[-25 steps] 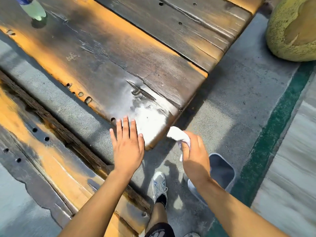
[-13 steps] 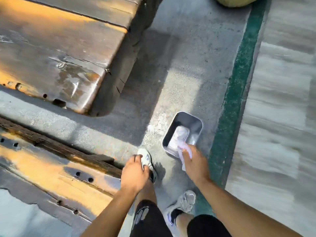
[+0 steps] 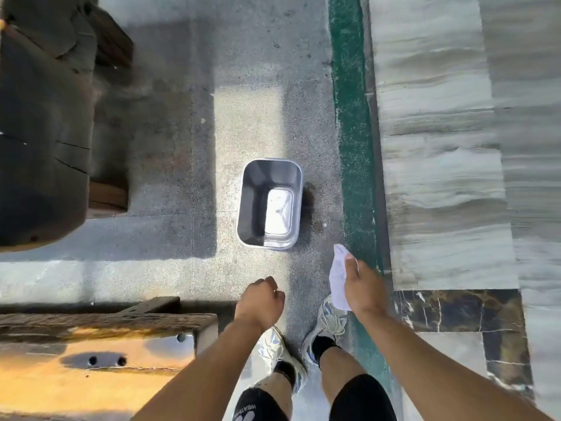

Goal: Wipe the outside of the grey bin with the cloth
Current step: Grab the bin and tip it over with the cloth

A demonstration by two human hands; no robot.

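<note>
The grey bin [image 3: 250, 205] stands upright on the concrete floor, seen from straight above, with sunlight on its bottom. My right hand [image 3: 361, 284] hangs below and to the right of the bin, apart from it, gripping a white cloth [image 3: 337, 276] that droops from the fingers. My left hand [image 3: 261, 300] is curled into a loose fist with nothing in it, just below the bin and not touching it.
A dark wooden table end [image 3: 42, 132] rises at the left. A wooden bench [image 3: 91, 354] lies at the lower left. A green painted strip [image 3: 352, 132] runs along the floor to the right of the bin, with marble tiles [image 3: 440, 147] beyond. My feet in pale sneakers [image 3: 326, 325] stand below the hands.
My view has swung from the table top down to the floor. My left hand left the table and curled shut. The right hand with the cloth drew back to the bin's lower right.
</note>
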